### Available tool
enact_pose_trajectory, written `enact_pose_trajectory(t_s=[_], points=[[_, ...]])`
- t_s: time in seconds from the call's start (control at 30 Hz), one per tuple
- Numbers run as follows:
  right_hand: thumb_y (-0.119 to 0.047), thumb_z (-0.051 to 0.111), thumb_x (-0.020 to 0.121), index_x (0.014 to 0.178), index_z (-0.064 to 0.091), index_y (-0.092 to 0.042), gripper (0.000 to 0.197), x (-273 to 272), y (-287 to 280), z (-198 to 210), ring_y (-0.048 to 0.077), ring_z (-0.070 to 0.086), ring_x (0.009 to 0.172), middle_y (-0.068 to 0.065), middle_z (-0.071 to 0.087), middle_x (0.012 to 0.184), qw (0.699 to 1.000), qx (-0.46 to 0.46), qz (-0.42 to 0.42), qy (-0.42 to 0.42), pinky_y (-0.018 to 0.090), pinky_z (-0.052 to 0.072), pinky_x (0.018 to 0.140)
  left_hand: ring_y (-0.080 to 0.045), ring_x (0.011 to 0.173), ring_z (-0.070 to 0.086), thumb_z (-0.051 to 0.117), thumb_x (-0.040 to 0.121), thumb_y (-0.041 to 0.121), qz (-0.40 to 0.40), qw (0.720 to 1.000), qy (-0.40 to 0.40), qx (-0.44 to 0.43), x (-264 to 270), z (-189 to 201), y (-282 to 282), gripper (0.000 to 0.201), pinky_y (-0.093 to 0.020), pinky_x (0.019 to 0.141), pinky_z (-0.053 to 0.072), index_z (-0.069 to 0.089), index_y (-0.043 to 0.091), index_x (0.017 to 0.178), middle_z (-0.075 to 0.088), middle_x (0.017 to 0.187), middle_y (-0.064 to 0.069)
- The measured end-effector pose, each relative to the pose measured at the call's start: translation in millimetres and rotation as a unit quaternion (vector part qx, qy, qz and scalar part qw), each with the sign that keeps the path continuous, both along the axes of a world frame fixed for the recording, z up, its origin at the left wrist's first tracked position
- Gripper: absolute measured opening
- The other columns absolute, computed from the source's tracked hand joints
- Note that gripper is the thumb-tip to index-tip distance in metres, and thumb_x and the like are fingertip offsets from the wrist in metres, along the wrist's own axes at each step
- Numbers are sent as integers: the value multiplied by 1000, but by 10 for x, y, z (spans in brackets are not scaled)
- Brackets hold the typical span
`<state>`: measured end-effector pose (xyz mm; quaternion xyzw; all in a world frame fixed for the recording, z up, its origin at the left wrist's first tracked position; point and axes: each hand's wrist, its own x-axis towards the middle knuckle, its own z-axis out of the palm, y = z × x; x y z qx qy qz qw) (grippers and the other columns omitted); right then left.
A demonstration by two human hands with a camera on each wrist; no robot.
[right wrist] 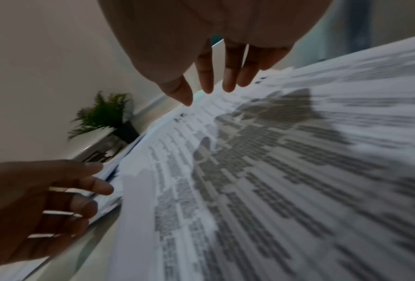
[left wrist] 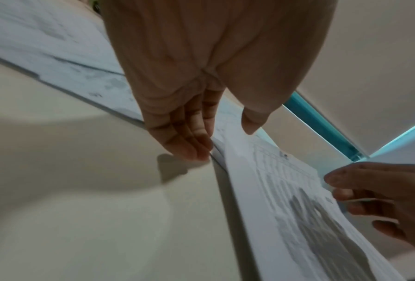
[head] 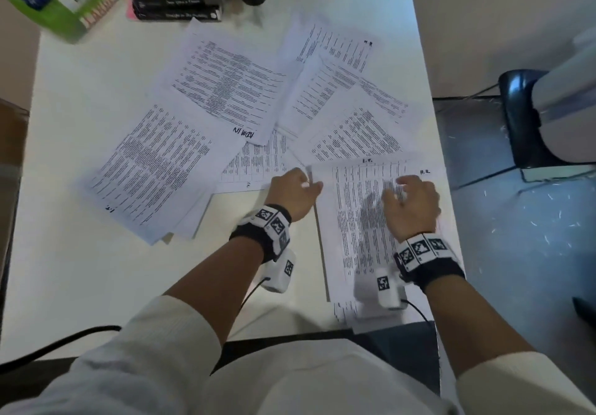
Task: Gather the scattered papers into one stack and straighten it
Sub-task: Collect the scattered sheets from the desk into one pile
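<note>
White bench (head: 80, 285) carries scattered papers (head: 225, 92) beyond a near stack (head: 354, 221). Left hand (head: 295, 194), fingers relaxed and straight, touches the stack's left edge. Right hand (head: 411, 203) hovers spread over its top sheet, holding nothing.

- Our left hand (head: 295, 191) reaches forward, palm down, fingers (left wrist: 191, 144) straight and close together, thumb apart.
- Our right hand (head: 411, 202) hovers palm down, fingers (right wrist: 230, 76) spread and loosely extended.
- Both forearms are bare, sleeves pushed back, banded at the wrists.
</note>
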<state>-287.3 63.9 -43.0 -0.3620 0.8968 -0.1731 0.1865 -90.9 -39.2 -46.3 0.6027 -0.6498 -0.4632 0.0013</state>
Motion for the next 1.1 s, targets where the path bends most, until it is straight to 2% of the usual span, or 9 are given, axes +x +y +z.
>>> enact_pose_trajectory(t_s=[0.13,0.23,0.33,0.43,0.53,0.63,0.77,0.9,1.1], points=[[-29,58,94,101,65,-10,21,226,-380,-27,25,60,91,10,64,95,987,-58,143,-47,26,43,73,-19,90,61,59,91,38,64,997,-32,-27,313,12,-307,26,-23,77,42,68,16,102,69,108,-3],[-25,60,92,100,66,-10,18,464,-645,-11,22,60,87,7,65,92,970,-66,216,-90,33,50,78,-20,81,64,58,87,29,110,991,-59,-52,668,15,-541,16,-23,75,48,70,18,89,72,94,-2],[-23,63,90,98,67,-10,16,744,-864,-19,18,56,79,4,64,87,957,-53,265,-105,29,47,76,-23,74,60,53,86,19,137,981,-104,-95,1099,19,-705,16,-24,70,45,63,10,77,71,87,-11],[-26,64,89,104,68,-12,21,1100,-1063,-43,15,60,81,-1,65,89,949,-17,273,-154,26,49,81,-31,96,64,53,85,26,179,963,-163,-114,1585,-57,-816,26,-34,86,51,69,10,99,71,102,-12],[-31,64,89,119,64,-14,34,1501,-1219,-72,21,64,101,4,69,106,938,35,288,-189,22,44,87,-36,117,55,58,83,32,213,947,-220,-98,2013,-104,-903,40,-52,95,50,64,21,120,63,123,-11],[-33,65,89,136,51,-13,53,1870,-1392,-105,25,57,119,10,62,128,930,73,295,-209,23,39,92,-39,132,38,63,84,38,231,933,-270,-55,2382,-104,-975,64,-58,103,39,40,29,143,43,143,-13],[-33,69,86,142,41,-12,66,2131,-1654,-160,31,51,123,17,44,136,945,76,257,-186,32,41,99,-49,142,15,68,81,53,318,902,-288,51,2739,-92,-1027,98,-62,111,23,5,36,155,10,158,-24],[-34,70,85,149,31,-12,78,2195,-1864,-194,31,53,120,15,34,141,953,109,237,-151,35,46,96,-49,137,29,73,82,38,366,893,-254,62,2890,-118,-1013,106,-60,107,33,-3,34,155,19,154,-25],[-31,67,86,144,39,-13,67,2163,-1871,-194,27,54,116,12,38,138,955,108,232,-148,29,41,86,-42,130,47,65,89,7,423,889,-176,9,2952,-27,-1106,97,-45,102,45,1,31,157,22,155,-25]])
